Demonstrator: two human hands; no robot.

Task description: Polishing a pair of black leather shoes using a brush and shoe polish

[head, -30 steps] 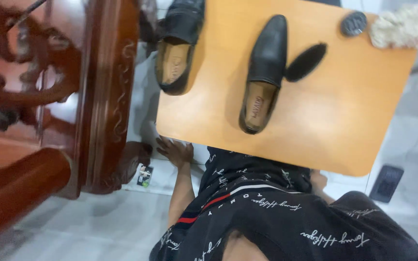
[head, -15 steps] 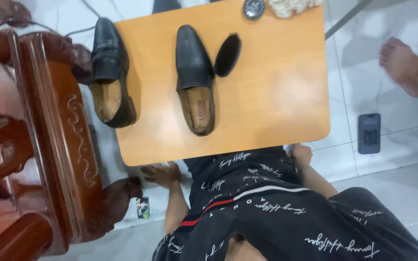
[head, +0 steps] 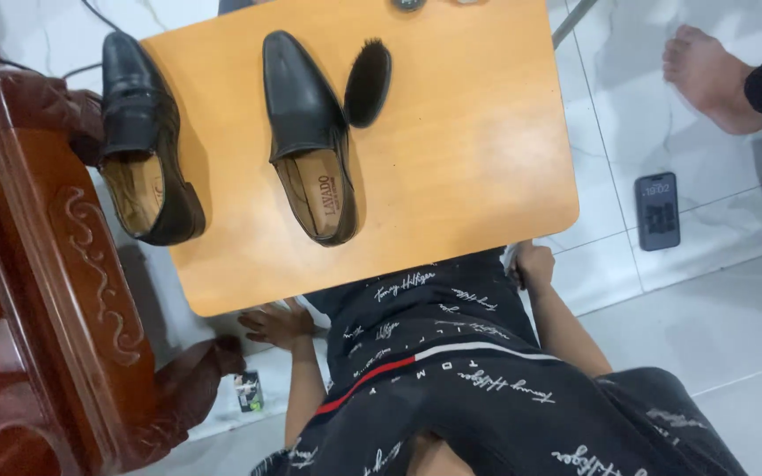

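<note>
Your left hand (head: 277, 324) rests spread and empty below the surface (head: 469, 176) edge. Your right hand (head: 533, 264) touches the edge; its grip you cannot tell. Two black shoes (head: 309, 132) sit above.

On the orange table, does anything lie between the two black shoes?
No. In the head view, only bare tabletop separates the left shoe from the right shoe; the black brush lies on the right shoe's far side.

Two black loafers (head: 310, 132) (head: 143, 150) up on the tabletop (head: 478, 176), one black brush (head: 369, 81) beside them, one phone (head: 657, 211) on the floor, one carved wooden chair (head: 37, 291), one bare foot (head: 707, 75).
</note>
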